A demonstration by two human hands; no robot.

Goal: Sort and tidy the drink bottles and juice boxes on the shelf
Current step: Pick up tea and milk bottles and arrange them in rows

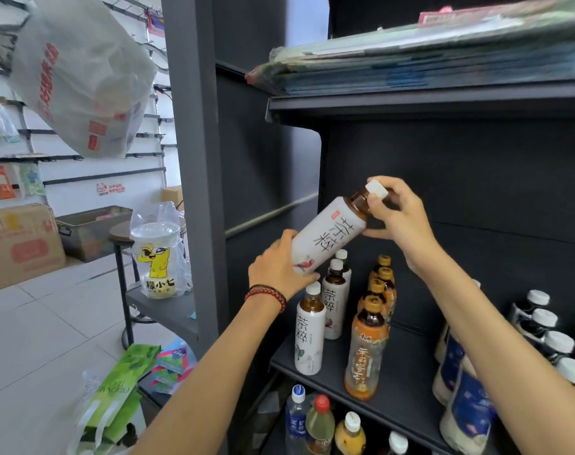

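I hold a white-sleeved tea bottle (328, 233) tilted in the air above the dark shelf (407, 382). My left hand (277, 266) grips its base and my right hand (396, 210) pinches its white cap. Below it stands a row of matching white tea bottles (309, 336). To their right runs a row of orange-labelled tea bottles (366, 353). At the shelf's right end are blue-and-white bottles (466, 399) and dark bottles with white caps (542, 323).
A lower shelf holds mixed bottles (319, 425). The upper shelf (410, 103) carries flat packets. Left of the grey upright (194, 159) stand a small table with a bagged cup (158, 257), green tea boxes (115, 395) and cardboard cartons (20, 244).
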